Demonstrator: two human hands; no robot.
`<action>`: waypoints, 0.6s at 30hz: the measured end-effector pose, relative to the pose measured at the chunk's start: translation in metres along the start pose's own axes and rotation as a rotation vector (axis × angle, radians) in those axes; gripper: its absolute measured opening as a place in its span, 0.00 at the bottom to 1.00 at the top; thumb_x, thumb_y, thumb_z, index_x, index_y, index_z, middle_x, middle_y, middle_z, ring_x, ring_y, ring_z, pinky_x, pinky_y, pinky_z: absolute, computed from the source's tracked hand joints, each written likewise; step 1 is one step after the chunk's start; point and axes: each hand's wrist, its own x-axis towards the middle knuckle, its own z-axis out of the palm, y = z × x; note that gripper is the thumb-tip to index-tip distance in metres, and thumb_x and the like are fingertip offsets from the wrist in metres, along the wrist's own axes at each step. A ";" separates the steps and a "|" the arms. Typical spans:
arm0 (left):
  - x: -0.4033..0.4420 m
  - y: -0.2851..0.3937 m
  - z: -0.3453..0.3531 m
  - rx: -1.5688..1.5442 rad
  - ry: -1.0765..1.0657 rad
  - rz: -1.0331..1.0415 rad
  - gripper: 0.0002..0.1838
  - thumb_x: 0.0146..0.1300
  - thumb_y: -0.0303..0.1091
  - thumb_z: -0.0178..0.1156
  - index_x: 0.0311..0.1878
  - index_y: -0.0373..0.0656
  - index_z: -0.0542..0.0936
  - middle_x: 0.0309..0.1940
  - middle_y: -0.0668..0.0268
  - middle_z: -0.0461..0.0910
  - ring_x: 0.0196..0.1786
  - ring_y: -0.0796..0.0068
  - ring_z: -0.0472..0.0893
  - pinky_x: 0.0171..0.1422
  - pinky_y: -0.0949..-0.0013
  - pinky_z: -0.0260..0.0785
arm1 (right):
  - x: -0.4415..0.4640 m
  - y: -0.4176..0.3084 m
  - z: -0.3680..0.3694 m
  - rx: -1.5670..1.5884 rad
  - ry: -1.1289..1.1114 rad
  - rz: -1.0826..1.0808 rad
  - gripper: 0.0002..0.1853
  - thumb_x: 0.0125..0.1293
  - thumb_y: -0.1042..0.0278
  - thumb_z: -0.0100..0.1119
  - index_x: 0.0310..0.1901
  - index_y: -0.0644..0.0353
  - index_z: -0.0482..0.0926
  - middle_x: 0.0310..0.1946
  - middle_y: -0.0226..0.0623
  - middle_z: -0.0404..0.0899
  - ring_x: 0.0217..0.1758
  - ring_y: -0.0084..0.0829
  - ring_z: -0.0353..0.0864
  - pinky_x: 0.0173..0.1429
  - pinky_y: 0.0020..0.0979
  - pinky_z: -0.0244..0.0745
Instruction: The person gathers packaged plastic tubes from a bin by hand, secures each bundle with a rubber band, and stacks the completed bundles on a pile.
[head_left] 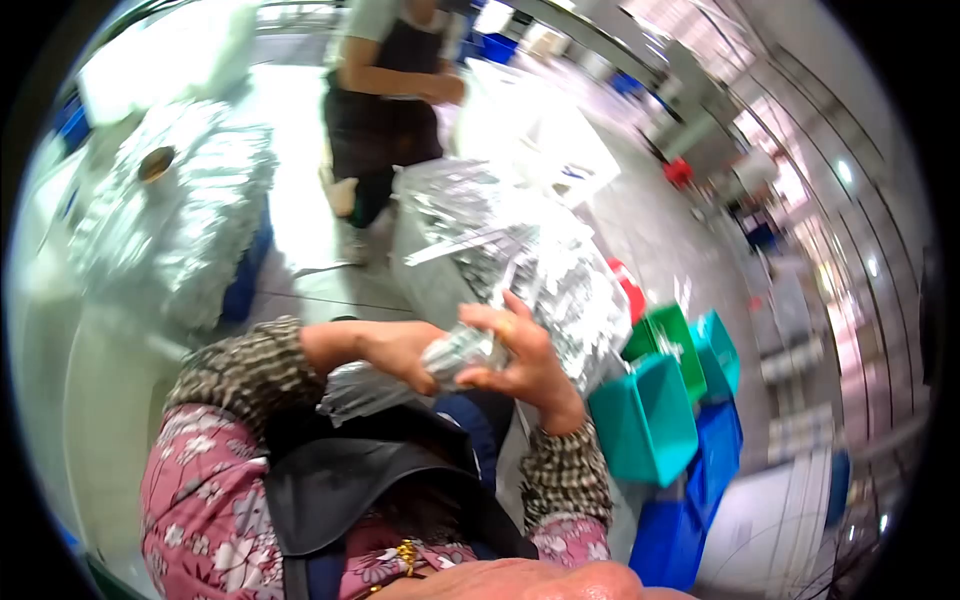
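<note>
In front of my chest, my left hand [400,352] and my right hand [522,358] close round a small silvery-clear bundle [462,350], apparently of plastic film or packets. My left fingers grip its left side. From the right, my right thumb and fingers curl round it, with the index finger raised. Below my left wrist lies a clear, crinkled plastic piece [365,392] against my black apron [340,485]. Just beyond my hands spreads a large heap of shiny silvery strips or packets [540,265]. What exactly the bundle contains is too blurred to tell.
Teal bins [640,420], a green bin [672,345] and blue bins [665,545] stand at my right. To the left, silvery wrapped packs [215,215] are stacked, with a cardboard-cored roll [156,165] on them. A person in a dark apron [385,110] stands ahead.
</note>
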 end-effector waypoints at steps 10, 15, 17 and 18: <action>0.017 -0.047 -0.010 -0.229 0.009 0.179 0.18 0.56 0.34 0.65 0.48 0.35 0.77 0.46 0.62 0.79 0.50 0.73 0.75 0.56 0.69 0.68 | 0.051 -0.048 0.014 -0.653 -0.506 -0.167 0.26 0.38 0.58 0.76 0.42 0.55 0.80 0.41 0.34 0.80 0.57 0.36 0.74 0.68 0.49 0.58; 0.011 -0.035 -0.021 -0.497 0.219 0.163 0.23 0.61 0.43 0.63 0.51 0.33 0.76 0.48 0.59 0.78 0.51 0.73 0.75 0.57 0.68 0.68 | 0.063 -0.026 -0.018 -0.461 0.160 -0.186 0.24 0.50 0.59 0.71 0.48 0.60 0.79 0.49 0.42 0.78 0.58 0.38 0.73 0.66 0.42 0.61; 0.003 -0.001 -0.015 -0.581 0.178 0.207 0.24 0.57 0.50 0.67 0.44 0.39 0.75 0.35 0.64 0.81 0.39 0.76 0.82 0.43 0.71 0.76 | 0.062 0.003 -0.015 0.024 0.209 0.001 0.22 0.54 0.59 0.69 0.48 0.61 0.78 0.50 0.43 0.77 0.57 0.35 0.73 0.62 0.37 0.65; 0.000 0.013 -0.010 -0.622 0.159 0.218 0.24 0.57 0.50 0.67 0.44 0.38 0.75 0.34 0.63 0.81 0.37 0.75 0.82 0.42 0.71 0.76 | 0.064 0.015 -0.008 0.268 0.230 0.099 0.22 0.56 0.58 0.67 0.49 0.62 0.78 0.50 0.43 0.76 0.57 0.34 0.73 0.60 0.35 0.66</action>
